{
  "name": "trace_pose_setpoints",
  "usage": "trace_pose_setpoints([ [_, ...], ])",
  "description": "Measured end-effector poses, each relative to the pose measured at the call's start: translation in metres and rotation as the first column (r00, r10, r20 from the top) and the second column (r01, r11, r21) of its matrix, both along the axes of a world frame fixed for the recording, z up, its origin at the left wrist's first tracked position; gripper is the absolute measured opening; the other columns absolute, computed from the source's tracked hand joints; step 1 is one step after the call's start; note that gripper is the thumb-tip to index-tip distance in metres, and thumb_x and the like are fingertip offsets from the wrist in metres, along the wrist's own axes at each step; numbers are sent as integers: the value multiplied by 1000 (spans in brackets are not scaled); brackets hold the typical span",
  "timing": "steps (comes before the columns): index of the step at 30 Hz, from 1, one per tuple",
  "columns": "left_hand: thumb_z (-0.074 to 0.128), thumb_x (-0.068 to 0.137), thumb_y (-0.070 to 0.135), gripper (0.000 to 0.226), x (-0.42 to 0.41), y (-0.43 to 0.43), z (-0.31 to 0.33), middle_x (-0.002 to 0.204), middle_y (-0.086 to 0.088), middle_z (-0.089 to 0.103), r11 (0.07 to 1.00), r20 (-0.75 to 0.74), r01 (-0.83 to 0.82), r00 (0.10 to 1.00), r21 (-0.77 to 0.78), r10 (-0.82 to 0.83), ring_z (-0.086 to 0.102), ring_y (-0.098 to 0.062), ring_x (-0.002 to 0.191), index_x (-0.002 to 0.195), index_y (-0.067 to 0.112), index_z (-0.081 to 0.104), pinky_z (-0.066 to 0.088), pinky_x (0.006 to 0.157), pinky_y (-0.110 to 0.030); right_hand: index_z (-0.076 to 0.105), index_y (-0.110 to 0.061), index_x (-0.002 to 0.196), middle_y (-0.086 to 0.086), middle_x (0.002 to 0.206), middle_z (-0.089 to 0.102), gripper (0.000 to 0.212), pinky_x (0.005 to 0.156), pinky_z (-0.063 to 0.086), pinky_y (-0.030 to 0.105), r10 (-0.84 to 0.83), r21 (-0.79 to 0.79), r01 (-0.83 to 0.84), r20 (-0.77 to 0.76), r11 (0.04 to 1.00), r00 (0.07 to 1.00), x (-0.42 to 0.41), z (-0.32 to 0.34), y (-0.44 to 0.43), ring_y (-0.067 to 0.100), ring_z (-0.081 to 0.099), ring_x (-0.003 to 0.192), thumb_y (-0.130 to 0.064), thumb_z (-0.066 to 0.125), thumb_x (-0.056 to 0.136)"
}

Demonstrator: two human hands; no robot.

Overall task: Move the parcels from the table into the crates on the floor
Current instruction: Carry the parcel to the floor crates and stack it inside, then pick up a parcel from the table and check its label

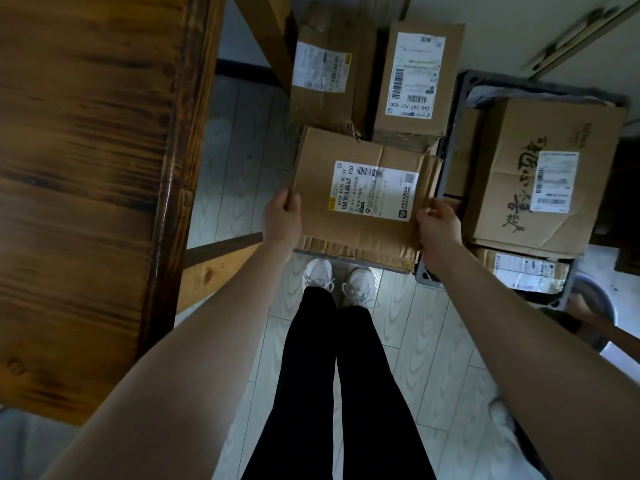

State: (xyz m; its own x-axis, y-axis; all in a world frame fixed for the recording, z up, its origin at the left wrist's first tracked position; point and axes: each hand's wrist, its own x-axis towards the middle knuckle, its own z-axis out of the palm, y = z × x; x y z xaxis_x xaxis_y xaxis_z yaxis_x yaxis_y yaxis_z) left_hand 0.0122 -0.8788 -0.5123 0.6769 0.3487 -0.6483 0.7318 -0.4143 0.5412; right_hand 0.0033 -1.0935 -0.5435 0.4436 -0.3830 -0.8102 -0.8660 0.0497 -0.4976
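**Flat parcel low over the near crate, both hands on it**

Head view, the only one I have. My landmark is the flat parcel (pixel 363 192): label up, long axis running left-right across me.

- Left hand (pixel 282 216) grips its near-left corner and right hand (pixel 438 223) its near-right corner. Thumbs lie on top; the fingers curl under the edge, mostly hidden.
- Neither hand is nearer, so this is a two-hand carry.
- Near crate (pixel 425 276): its grey rim shows just under the parcel's near edge. I can't tell whether the parcel touches anything below or hangs free.
- Just beyond the parcel stand two upright parcels side by side, (pixel 325 71) and (pixel 415 77). They're probably in that same crate, but its far walls are hidden.
- Right of the parcel is a second crate (pixel 540 86). It holds a big box (pixel 512 174), with a smaller parcel (pixel 530 271) at the end nearer me.
- The worktop (pixel 86 168) lies left of the parcel, apart from it.

My read: the set-down is in hand. The move is straight down with the parcel kept flat. The risk I see is its far edge catching the uprights, or its right edge catching the crate wall.
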Motion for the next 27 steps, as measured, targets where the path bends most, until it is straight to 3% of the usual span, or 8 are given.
trace_pose_setpoints([
  [4, 36, 102, 22, 30, 7, 0, -5, 92, -8, 53, 999, -58, -25, 998, -23, 23, 48, -15, 76, 114, 3, 55, 40, 68, -27, 52, -18, 132, 7, 119, 63, 37, 73, 47, 31, 19, -16, -19, -18, 1000, 1000, 1, -5, 1, 22, 60, 98, -12, 41, 97],
  [7, 36, 102, 21, 23, 9, -2, -5, 85, -5, 50, 999, -69, -27, 997, -35, 24, 46, -14, 73, 102, 8, 54, 39, 63, -24, 53, -18, 131, 7, 118, 64, 37, 70, 47, 29, 8, -36, -9, -13, 999, 1000, 6, -7, 2, 22, 62, 95, -12, 40, 97],
  [9, 35, 102, 22, 20, 10, -2, -5, 82, -3, 50, 999, -67, -21, 998, -29, 19, 47, -13, 71, 96, 11, 51, 43, 69, -27, 51, -19, 134, 5, 116, 63, 39, 60, 44, 25, -4, -30, 4, -16, 1000, 1000, 7, -7, 1, 17, 59, 84, -11, 40, 98],
  [11, 36, 102, 22, 20, 10, -3, -4, 78, 0, 49, 999, -65, -28, 997, -18, 27, 47, -11, 69, 95, 12, 51, 44, 69, -26, 48, -18, 136, 6, 116, 63, 40, 59, 43, 22, -7, -37, 6, -14, 999, 1000, 8, -8, 0, 16, 57, 85, -10, 40, 98],
  [15, 36, 102, 20, 21, 5, -4, -5, 72, 1, 46, 999, -69, -13, 997, 37, 15, 44, -11, 64, 91, 10, 51, 36, 56, -22, 45, -17, 140, 6, 123, 60, 43, 73, 51, 26, 28, -58, -29, -17, 998, 999, 9, -5, -1, 19, 59, 101, -10, 40, 98],
  [18, 37, 101, 20, 20, 2, -3, -8, 73, 2, 47, 998, -87, -38, 995, 49, 42, 46, -13, 68, 92, 11, 52, 37, 59, -24, 44, -18, 141, 5, 126, 57, 46, 88, 51, 34, 50, -60, -53, -54, 997, 997, 5, -2, 0, 23, 59, 108, -11, 44, 95],
  [22, 38, 101, 20, 20, 4, -6, -8, 76, 1, 49, 995, -135, -98, 986, 24, 100, 50, -17, 78, 94, 12, 55, 42, 70, -30, 48, -18, 137, 7, 124, 60, 45, 91, 52, 42, 83, -52, -88, -88, 995, 993, 3, -1, -2, 25, 61, 105, -16, 46, 93],
  [27, 39, 101, 21, 29, 6, -8, -2, 73, -1, 49, 991, -166, -124, 978, 47, 130, 46, -11, 64, 76, 13, 51, 39, 57, -23, 52, -13, 133, 9, 116, 64, 42, 89, 53, 41, 87, -28, -91, -106, 995, 991, 8, 8, -1, 27, 63, 101, -12, 46, 92],
])
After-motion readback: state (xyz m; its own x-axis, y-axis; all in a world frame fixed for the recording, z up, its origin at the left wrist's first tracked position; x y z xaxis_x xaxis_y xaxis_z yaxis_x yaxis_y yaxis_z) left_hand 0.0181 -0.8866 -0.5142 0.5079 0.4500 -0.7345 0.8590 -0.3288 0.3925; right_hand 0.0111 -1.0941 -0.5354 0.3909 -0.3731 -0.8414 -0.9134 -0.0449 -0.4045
